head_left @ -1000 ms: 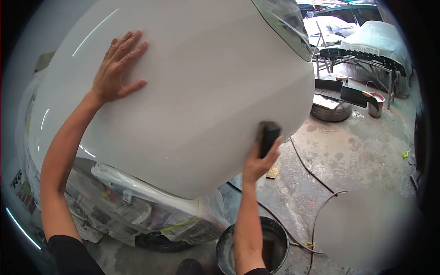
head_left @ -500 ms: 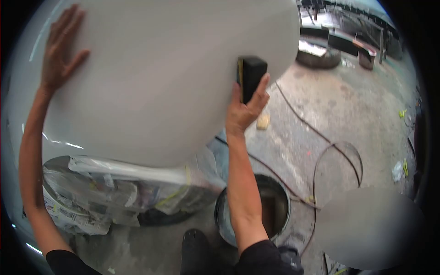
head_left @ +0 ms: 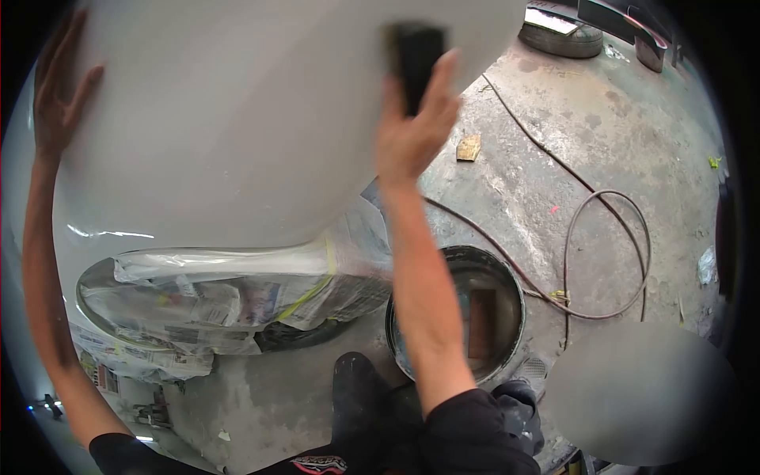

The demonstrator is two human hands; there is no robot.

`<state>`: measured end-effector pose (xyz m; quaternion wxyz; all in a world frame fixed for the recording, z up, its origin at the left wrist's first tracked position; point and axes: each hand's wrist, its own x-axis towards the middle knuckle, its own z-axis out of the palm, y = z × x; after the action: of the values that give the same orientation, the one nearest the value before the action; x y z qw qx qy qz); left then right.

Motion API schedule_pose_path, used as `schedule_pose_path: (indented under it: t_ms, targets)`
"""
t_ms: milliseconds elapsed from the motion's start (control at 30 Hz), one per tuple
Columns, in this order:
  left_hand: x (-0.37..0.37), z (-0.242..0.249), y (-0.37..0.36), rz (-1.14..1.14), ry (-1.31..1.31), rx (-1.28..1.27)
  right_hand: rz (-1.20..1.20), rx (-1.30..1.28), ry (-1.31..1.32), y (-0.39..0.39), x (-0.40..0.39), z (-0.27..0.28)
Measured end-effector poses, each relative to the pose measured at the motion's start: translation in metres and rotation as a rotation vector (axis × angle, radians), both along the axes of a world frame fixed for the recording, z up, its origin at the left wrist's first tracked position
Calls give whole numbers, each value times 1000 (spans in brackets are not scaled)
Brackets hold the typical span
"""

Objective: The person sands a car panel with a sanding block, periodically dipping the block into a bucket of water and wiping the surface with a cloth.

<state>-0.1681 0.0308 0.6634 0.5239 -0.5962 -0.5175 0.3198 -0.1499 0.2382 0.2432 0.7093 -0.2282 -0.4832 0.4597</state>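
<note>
- Our right hand (head_left: 419, 131) is clamped on a dark block (head_left: 419, 63), thumb along its left side and fingers along its right.
- The block is over the far right part of a pale car panel (head_left: 237, 134), near its right edge; it is blurred and its underside is hidden, so we cannot tell how flatly it meets the surface.
- Our left hand (head_left: 60, 115) rests on the panel at the far left, fingers and thumb apart, gripping nothing.
- Nearer us, paper and plastic sheeting (head_left: 206, 301) hangs below the panel, and to its right a bucket (head_left: 507, 285) holding a brown slab (head_left: 481, 323) stands partly under our right forearm (head_left: 427, 293).
- If our thumb pressed harder than the fingers, the block could tip and a corner might score the panel.
- Reaching too far right could carry it over the edge and cost us our hold.
- Grit trapped underneath, we judge, could leave scratches.
- A careless step could kick the bucket beside our boots (head_left: 356, 392) or catch the looped hose (head_left: 607, 196) on the right.
</note>
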Motion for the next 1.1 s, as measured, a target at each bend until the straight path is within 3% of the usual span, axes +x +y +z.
schedule_pose_path:
  t_ms: [67,133,233,333,367,467,567,600,667,733,767,800,833,933,967,1033,1100]
  targets:
    - [-3,2,-3,0,40,-16,-63,230,-127,-91,-9,-56]
    - [-2,3,-2,13,68,-15,90,239,-73,-164,-5,-106]
    - [-2,3,0,32,75,-13,12,212,-82,-112,-3,-87]
    - [-6,11,-6,47,60,-47,-47,-47,87,12,-19,-37]
    - [-6,13,-5,44,62,-57,102,-205,123,29,-12,-30]
    - [-7,13,-5,49,71,-53,-48,-124,31,-19,-18,-42]
    - [-3,13,-3,51,94,-28,130,113,-13,-154,0,-99]
    - [-2,13,-2,57,99,-33,137,122,-21,-151,0,-101]
    - [1,14,-2,69,110,-47,149,136,-36,-144,-5,-109]
    - [-6,15,-4,79,84,-48,22,61,-90,-48,-27,-87]
    - [-10,16,-8,83,54,-39,137,-197,53,10,-22,-54]
    - [-12,16,-10,88,28,-30,24,-203,155,65,-31,-47]
    - [-6,12,-6,89,8,-25,121,-272,198,84,-18,-36]
    - [-6,15,0,42,78,-79,138,-299,94,9,-20,-52]
    - [-5,15,0,36,96,-77,75,-155,-28,-40,-28,-77]
    - [1,12,1,60,102,-66,164,-124,39,-130,-19,-105]
    - [6,11,5,64,104,-74,175,-141,57,-135,-16,-109]
